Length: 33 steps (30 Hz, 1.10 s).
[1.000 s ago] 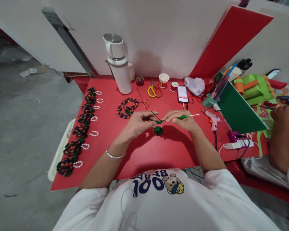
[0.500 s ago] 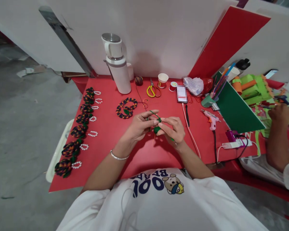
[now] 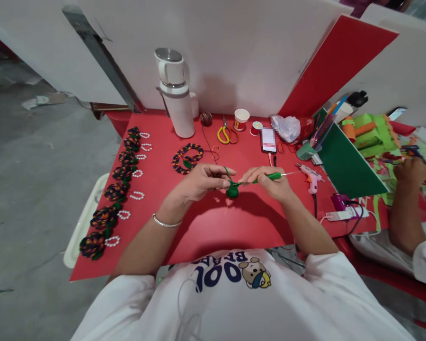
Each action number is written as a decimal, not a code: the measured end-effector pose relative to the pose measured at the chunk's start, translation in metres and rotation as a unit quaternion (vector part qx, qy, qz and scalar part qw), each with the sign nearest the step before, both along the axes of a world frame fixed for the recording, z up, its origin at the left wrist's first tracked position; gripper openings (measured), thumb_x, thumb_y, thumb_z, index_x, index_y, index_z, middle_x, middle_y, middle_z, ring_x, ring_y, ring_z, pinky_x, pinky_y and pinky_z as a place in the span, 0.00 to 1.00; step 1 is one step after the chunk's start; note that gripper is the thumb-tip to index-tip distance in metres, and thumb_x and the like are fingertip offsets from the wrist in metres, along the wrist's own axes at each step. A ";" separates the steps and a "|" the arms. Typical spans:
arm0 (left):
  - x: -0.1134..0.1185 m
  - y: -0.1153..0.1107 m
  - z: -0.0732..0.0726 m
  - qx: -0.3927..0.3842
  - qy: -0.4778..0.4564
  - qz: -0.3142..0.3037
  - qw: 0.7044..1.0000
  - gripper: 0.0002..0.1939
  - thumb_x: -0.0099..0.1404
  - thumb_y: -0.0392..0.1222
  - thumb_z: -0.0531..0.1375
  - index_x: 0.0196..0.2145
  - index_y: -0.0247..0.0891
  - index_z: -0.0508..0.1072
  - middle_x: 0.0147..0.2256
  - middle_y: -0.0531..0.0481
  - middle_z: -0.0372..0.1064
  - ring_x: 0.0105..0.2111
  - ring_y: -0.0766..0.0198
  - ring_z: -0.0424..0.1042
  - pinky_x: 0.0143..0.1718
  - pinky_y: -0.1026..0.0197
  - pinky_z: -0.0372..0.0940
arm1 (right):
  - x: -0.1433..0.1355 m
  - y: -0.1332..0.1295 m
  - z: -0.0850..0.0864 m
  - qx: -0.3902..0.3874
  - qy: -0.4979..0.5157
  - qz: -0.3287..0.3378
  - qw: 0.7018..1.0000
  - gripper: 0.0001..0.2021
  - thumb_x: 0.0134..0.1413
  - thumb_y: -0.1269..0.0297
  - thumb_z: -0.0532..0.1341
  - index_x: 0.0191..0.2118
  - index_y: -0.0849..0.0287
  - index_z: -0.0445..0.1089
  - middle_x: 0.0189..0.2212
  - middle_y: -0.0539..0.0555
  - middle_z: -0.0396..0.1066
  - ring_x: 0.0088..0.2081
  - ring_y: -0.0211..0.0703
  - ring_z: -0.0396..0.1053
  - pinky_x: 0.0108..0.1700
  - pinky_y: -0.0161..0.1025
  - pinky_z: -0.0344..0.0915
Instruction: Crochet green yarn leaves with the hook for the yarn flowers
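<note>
Between my hands hangs a small green crocheted piece [image 3: 232,191], a strand of green yarn [image 3: 228,173] rising from it. My left hand [image 3: 206,182] pinches the piece at its upper edge, fingers closed. In my right hand [image 3: 270,181] is a crochet hook with a green handle [image 3: 274,176]; its metal tip meets the green work. A thin orange thread [image 3: 227,204] dangles below the piece. Just beyond my left hand lies a braided multicolour yarn loop [image 3: 187,158] with a green leaf-like part in it.
Along the left edge runs a row of dark yarn bundles [image 3: 115,191] with bead loops [image 3: 124,215]. A white flask [image 3: 179,111], yarn ball [image 3: 206,119], scissors [image 3: 224,134], paper cup [image 3: 241,119] and phone [image 3: 269,140] stand behind. To the right are a pink glue gun [image 3: 310,178] and another person's hand [image 3: 412,169].
My right hand has drawn away from the green piece to the right and swung the crochet hook across to it. My left hand keeps its pinch.
</note>
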State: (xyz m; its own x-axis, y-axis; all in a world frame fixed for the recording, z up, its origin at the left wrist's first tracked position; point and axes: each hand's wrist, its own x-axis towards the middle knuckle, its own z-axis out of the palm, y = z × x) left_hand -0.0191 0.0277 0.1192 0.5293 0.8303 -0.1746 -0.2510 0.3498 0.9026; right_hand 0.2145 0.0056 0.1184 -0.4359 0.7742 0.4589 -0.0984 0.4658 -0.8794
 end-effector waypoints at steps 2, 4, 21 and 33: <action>0.006 -0.002 -0.001 0.009 -0.017 0.017 1.000 0.22 0.42 0.35 0.77 0.38 0.32 0.85 0.24 0.50 0.75 0.23 0.70 0.70 0.24 0.68 0.61 | -0.010 -0.003 -0.015 -0.036 0.084 -0.029 0.995 0.18 0.68 0.47 0.58 0.38 0.54 0.79 0.35 0.56 0.81 0.37 0.44 0.81 0.40 0.44 0.78; 0.014 -0.005 -0.005 0.022 -0.034 0.065 0.997 0.25 0.42 0.36 0.77 0.41 0.33 0.84 0.25 0.51 0.74 0.24 0.70 0.70 0.26 0.67 0.63 | -0.023 -0.009 -0.029 -0.002 0.100 -0.104 0.990 0.17 0.65 0.46 0.60 0.41 0.51 0.80 0.39 0.55 0.80 0.39 0.43 0.79 0.40 0.43 0.77; 0.002 -0.013 -0.008 -0.043 -0.032 0.012 0.998 0.24 0.42 0.35 0.77 0.40 0.33 0.85 0.26 0.49 0.75 0.24 0.69 0.71 0.27 0.66 0.62 | -0.014 -0.009 -0.019 0.232 -0.061 -0.143 0.960 0.11 0.61 0.54 0.67 0.48 0.47 0.81 0.43 0.54 0.81 0.41 0.44 0.78 0.42 0.45 0.76; -0.007 -0.007 0.000 0.007 0.034 -0.045 0.998 0.19 0.42 0.32 0.71 0.37 0.32 0.85 0.23 0.50 0.72 0.23 0.69 0.66 0.25 0.65 0.57 | 0.011 0.002 0.020 0.100 -0.068 0.036 0.992 0.10 0.60 0.57 0.69 0.44 0.51 0.83 0.39 0.56 0.84 0.42 0.44 0.81 0.47 0.42 0.77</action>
